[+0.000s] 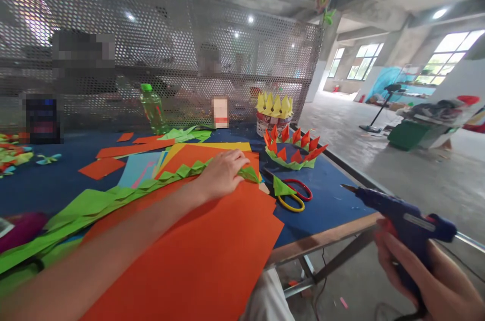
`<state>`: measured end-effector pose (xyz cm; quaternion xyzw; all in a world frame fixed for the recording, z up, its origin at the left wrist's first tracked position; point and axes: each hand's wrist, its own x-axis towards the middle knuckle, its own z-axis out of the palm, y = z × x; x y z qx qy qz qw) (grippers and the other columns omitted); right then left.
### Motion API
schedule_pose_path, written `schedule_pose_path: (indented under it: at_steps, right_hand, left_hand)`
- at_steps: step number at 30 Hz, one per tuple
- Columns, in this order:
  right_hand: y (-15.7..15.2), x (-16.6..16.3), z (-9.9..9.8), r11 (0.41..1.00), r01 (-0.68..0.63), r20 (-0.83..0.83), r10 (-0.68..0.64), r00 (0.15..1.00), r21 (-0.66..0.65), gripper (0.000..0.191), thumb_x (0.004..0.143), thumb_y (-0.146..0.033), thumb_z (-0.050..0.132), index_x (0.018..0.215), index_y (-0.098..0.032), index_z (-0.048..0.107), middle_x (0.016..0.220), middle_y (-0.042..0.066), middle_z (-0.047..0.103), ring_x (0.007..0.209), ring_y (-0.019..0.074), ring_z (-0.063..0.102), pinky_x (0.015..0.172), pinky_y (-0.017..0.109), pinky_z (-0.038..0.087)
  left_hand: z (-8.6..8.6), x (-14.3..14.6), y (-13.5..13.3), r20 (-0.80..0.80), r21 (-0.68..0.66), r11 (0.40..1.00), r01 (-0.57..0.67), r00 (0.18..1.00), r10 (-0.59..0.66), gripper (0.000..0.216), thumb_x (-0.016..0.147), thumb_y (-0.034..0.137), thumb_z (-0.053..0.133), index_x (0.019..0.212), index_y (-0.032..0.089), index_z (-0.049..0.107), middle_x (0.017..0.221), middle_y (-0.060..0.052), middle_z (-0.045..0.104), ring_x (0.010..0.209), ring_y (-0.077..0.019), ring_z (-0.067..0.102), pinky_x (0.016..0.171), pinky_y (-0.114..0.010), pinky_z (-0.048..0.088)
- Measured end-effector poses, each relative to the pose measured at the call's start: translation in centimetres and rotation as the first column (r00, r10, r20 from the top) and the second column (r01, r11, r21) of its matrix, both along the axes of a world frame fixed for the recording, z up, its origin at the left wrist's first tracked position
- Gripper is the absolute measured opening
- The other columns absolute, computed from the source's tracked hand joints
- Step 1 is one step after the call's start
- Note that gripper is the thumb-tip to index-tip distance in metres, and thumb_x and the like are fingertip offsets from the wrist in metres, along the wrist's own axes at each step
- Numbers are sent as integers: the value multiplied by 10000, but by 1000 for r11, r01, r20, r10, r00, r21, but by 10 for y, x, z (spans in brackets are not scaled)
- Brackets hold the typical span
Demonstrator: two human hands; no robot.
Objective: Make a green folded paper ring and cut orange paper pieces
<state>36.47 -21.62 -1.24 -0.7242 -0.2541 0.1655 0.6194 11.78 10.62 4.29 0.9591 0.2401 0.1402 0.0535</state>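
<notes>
Left forearm point(125, 240): nearest the lens; enters at lower left, crosses above the orange sheets; blurred, cut off by the frame.
Table point(333, 200): dark blue top, pale wooden front edge.
Orange sheets point(197, 260): loose stack, corners fanned at right; bottom runs out of frame.
Green strip point(94, 205): on the table, across the sheets, from the left frame edge to beneath the left hand. Bright green paper; overlapping folded points, small and crisp near the hand, broader and flatter at left.
Glue gun point(397, 207): raised at the table's near right corner; dark blue body, metal nozzle pointing left.
Right hand point(413, 265): closed round the handle of the glue gun.
Paper ring point(293, 163): green band, orange points standing up; beyond the scissors.
Left hand point(223, 172): fingers bent over the strip's right part; cannot tell whether they pinch it or only press.
Scissors point(295, 203): red and yellow handles.
Green scrap point(283, 187): overlaps the scissors.
Obscured: part of the strip under the left hand and forearm; scissor blades, largely covered; lettering on the gun's pale label, too blurred to read; handle of the gun, mostly behind fingers.
</notes>
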Motion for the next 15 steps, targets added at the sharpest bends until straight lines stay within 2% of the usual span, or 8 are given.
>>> schedule_pose_path:
  at_steps: [2, 4, 6, 8, 11, 15]
  right_hand:
    - [11, -11, 3, 997, -64, -40, 62, 997, -31, 620, 641, -584, 845, 1099, -211, 656, 680, -4, 635, 464, 93, 481, 361, 165, 372]
    - [24, -24, 7, 996, -79, -46, 77, 996, -35, 608, 665, -599, 830, 1098, -211, 649, 689, 3, 640, 515, 116, 527, 379, 166, 374]
    - [38, -39, 11, 996, -90, -29, 90, 996, -19, 554, 711, -610, 795, 1057, -203, 648, 630, -14, 607, 490, 104, 486, 384, 170, 352]
    - [51, -51, 15, 992, -123, -9, 123, 992, 0, 499, 750, -608, 764, 1002, -195, 643, 552, -42, 548, 460, 88, 430, 396, 171, 332]
    - [64, -61, 15, 981, -190, 26, 190, 981, -25, 470, 780, -611, 733, 938, -179, 632, 516, -51, 517, 452, 80, 418, 401, 170, 306]
    - [72, -60, 4, 976, -208, 11, 209, 978, -69, 494, 795, -631, 707, 973, -179, 614, 551, -43, 557, 462, 95, 474, 431, 189, 366]
  left_hand:
    - [3, 3, 8, -48, -9, 1000, -5, 999, 4, 536, 824, 262, 705, 1333, 145, 587, 1363, -166, 598, 1303, -335, 520, 1110, -473, 371]
    - [5, 7, 17, -107, -43, 999, -17, 994, 12, 564, 796, 343, 730, 1314, 156, 611, 1335, -164, 640, 1264, -346, 565, 1078, -464, 399]
    - [7, 10, 24, -153, -83, 996, -28, 988, 15, 501, 788, 389, 719, 1241, 182, 668, 1239, -133, 710, 1180, -328, 629, 1003, -410, 452]
    - [9, 12, 27, -183, -117, 993, -33, 983, 11, 386, 781, 384, 699, 1124, 209, 725, 1099, -89, 766, 1044, -290, 689, 865, -335, 494]
    - [14, 10, 22, -197, -136, 990, -39, 980, 11, 241, 769, 366, 677, 942, 219, 757, 873, -49, 774, 817, -240, 707, 651, -277, 458]
    - [22, 5, 1, -171, -99, 995, -31, 985, 13, 184, 784, 362, 662, 892, 241, 748, 841, -40, 756, 812, -249, 689, 627, -292, 418]
